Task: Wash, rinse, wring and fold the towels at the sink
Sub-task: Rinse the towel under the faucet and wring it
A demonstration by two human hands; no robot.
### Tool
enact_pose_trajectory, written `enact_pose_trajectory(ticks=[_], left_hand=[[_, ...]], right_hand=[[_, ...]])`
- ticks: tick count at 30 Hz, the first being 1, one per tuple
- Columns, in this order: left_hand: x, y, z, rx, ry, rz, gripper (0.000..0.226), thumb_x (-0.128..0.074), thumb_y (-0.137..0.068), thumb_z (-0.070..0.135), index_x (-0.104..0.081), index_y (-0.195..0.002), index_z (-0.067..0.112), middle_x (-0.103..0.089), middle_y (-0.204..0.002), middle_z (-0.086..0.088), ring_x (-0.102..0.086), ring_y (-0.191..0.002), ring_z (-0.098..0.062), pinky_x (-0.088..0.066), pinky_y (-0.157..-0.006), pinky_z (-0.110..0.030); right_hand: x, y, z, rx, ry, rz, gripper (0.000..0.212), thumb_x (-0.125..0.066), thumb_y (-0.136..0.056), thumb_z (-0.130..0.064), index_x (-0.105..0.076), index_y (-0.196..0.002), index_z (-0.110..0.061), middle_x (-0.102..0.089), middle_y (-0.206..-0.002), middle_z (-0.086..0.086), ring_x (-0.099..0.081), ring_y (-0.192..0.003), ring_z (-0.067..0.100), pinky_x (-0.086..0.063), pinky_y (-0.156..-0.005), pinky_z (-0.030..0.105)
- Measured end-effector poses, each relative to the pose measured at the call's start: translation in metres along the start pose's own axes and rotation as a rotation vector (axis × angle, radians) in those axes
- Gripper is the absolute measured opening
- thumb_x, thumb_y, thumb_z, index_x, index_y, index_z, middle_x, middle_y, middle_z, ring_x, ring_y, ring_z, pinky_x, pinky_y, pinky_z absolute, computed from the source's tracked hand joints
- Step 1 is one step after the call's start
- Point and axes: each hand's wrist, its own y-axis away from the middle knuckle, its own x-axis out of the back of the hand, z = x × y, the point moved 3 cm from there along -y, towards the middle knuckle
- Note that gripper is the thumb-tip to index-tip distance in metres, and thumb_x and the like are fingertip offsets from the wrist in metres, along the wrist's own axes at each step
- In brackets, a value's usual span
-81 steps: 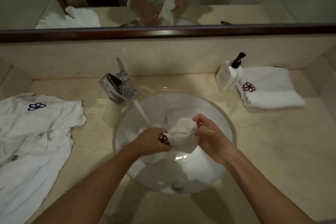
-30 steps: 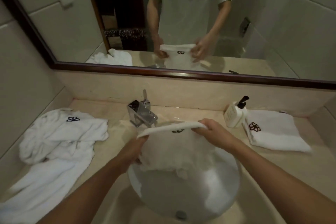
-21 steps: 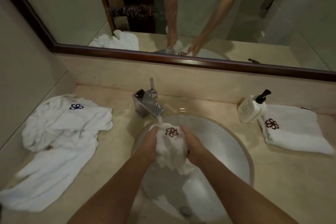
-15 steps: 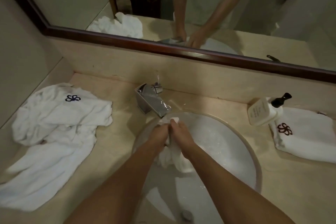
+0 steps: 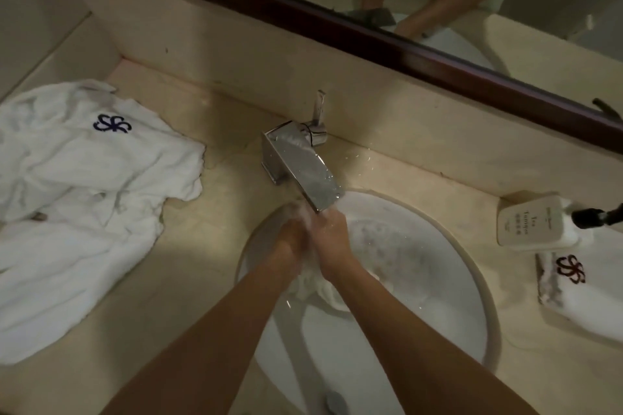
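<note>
A wet white towel is bunched up between both hands over the round white ceramic sink basin, right under the spout of the square chrome faucet; part of it hangs below the wrists into the bowl, and a bit of it shows blurred above the fingers at the spout. The left hand and the right hand are pressed together side by side, fingers curled around the cloth and clenching it between them. Inside the basin, water wets the wall on the right of the hands, and the metal drain sits at its near edge. The basin is set into a beige marble counter. Toward the counter's left edge lies a crumpled pile of white towelling with a dark blue flower emblem, well apart from the sink. Near the counter's right edge stands a white pump bottle with a black nozzle, tilted, just beside a folded white towel with a dark red flower emblem. Along the back wall runs a mirror with a dark wooden frame, reflecting the person's forearms.
</note>
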Motion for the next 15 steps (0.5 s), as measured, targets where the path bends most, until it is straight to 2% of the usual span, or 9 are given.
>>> enact_pose_trajectory(ticks=[1, 3, 4, 5, 7, 9, 11, 13, 15], left_hand=[[-0.003, -0.005, 0.002, -0.021, 0.038, -0.009, 0.034, -0.03, -0.107, 0.021, -0.051, -0.081, 0.024, -0.057, -0.09, 0.0, -0.058, -0.081, -0.015, -0.046, -0.069, -0.025], [-0.015, -0.005, 0.006, -0.004, -0.091, -0.005, 0.037, -0.034, -0.106, 0.02, -0.059, -0.08, 0.012, -0.068, -0.099, -0.016, -0.066, -0.089, -0.029, -0.048, -0.073, -0.032], [-0.019, 0.002, 0.008, -0.051, -0.216, 0.08, 0.04, -0.038, -0.105, 0.027, -0.066, -0.085, 0.006, -0.07, -0.101, -0.021, -0.067, -0.094, -0.034, -0.05, -0.077, -0.036], [-0.022, 0.009, 0.01, -0.102, -0.207, 0.128, 0.044, -0.041, -0.104, 0.035, -0.07, -0.094, 0.004, -0.07, -0.101, -0.022, -0.067, -0.096, -0.035, -0.051, -0.079, -0.036], [-0.02, 0.006, 0.011, -0.094, -0.034, 0.12, 0.038, -0.046, -0.103, 0.031, -0.068, -0.098, 0.001, -0.069, -0.099, -0.024, -0.066, -0.093, -0.036, -0.046, -0.072, -0.033], [-0.014, -0.007, 0.01, 0.021, 0.205, 0.02, 0.023, -0.048, -0.101, 0.012, -0.064, -0.085, 0.006, -0.065, -0.089, -0.018, -0.064, -0.081, -0.03, -0.046, -0.069, -0.032], [-0.012, -0.014, 0.004, 0.079, 0.462, -0.02, 0.023, -0.049, -0.098, 0.015, -0.066, -0.081, 0.012, -0.067, -0.087, -0.009, -0.063, -0.078, -0.024, -0.05, -0.075, -0.032], [-0.016, 0.002, 0.0, -0.017, 0.419, 0.038, 0.03, -0.047, -0.098, 0.03, -0.07, -0.088, 0.013, -0.071, -0.083, -0.002, -0.066, -0.077, -0.02, -0.053, -0.07, -0.03], [-0.019, 0.007, -0.008, -0.047, 0.354, 0.088, 0.035, -0.045, -0.101, 0.035, -0.067, -0.086, 0.012, -0.068, -0.074, -0.001, -0.062, -0.065, -0.019, -0.047, -0.058, -0.026]], right_hand=[[0.001, 0.002, 0.001, 0.039, 0.101, -0.007, 0.03, -0.058, -0.093, -0.038, -0.064, -0.095, -0.009, -0.066, -0.095, 0.011, -0.063, -0.089, 0.03, -0.055, -0.078, 0.039], [0.01, 0.003, 0.004, 0.008, 0.151, 0.116, 0.036, -0.047, -0.092, -0.046, -0.059, -0.089, -0.012, -0.062, -0.094, 0.014, -0.059, -0.088, 0.031, -0.051, -0.085, 0.049], [0.017, 0.0, 0.004, -0.038, 0.043, 0.202, 0.044, -0.042, -0.087, -0.051, -0.06, -0.092, -0.012, -0.064, -0.095, 0.013, -0.06, -0.087, 0.029, -0.051, -0.087, 0.051], [0.021, -0.005, 0.005, -0.094, -0.108, 0.265, 0.051, -0.039, -0.084, -0.055, -0.061, -0.096, -0.011, -0.067, -0.097, 0.013, -0.062, -0.089, 0.028, -0.051, -0.09, 0.052], [0.019, -0.004, 0.007, -0.169, -0.285, 0.252, 0.053, -0.041, -0.08, -0.06, -0.059, -0.101, -0.015, -0.068, -0.104, 0.011, -0.065, -0.098, 0.03, -0.051, -0.096, 0.053], [0.006, 0.011, 0.006, -0.121, -0.285, 0.143, 0.044, -0.048, -0.084, -0.057, -0.057, -0.106, -0.02, -0.067, -0.101, 0.006, -0.064, -0.095, 0.027, -0.052, -0.093, 0.051], [0.002, 0.015, 0.006, -0.043, -0.117, 0.105, 0.032, -0.053, -0.094, -0.045, -0.057, -0.108, -0.017, -0.065, -0.091, 0.003, -0.063, -0.088, 0.029, -0.052, -0.085, 0.052], [0.007, -0.001, 0.008, -0.07, -0.066, 0.17, 0.019, -0.052, -0.098, -0.035, -0.053, -0.1, -0.016, -0.062, -0.083, 0.005, -0.062, -0.087, 0.036, -0.052, -0.082, 0.056], [0.008, -0.011, 0.005, -0.114, -0.094, 0.225, 0.012, -0.054, -0.094, -0.032, -0.052, -0.092, -0.02, -0.062, -0.08, 0.003, -0.063, -0.087, 0.036, -0.052, -0.083, 0.056]])
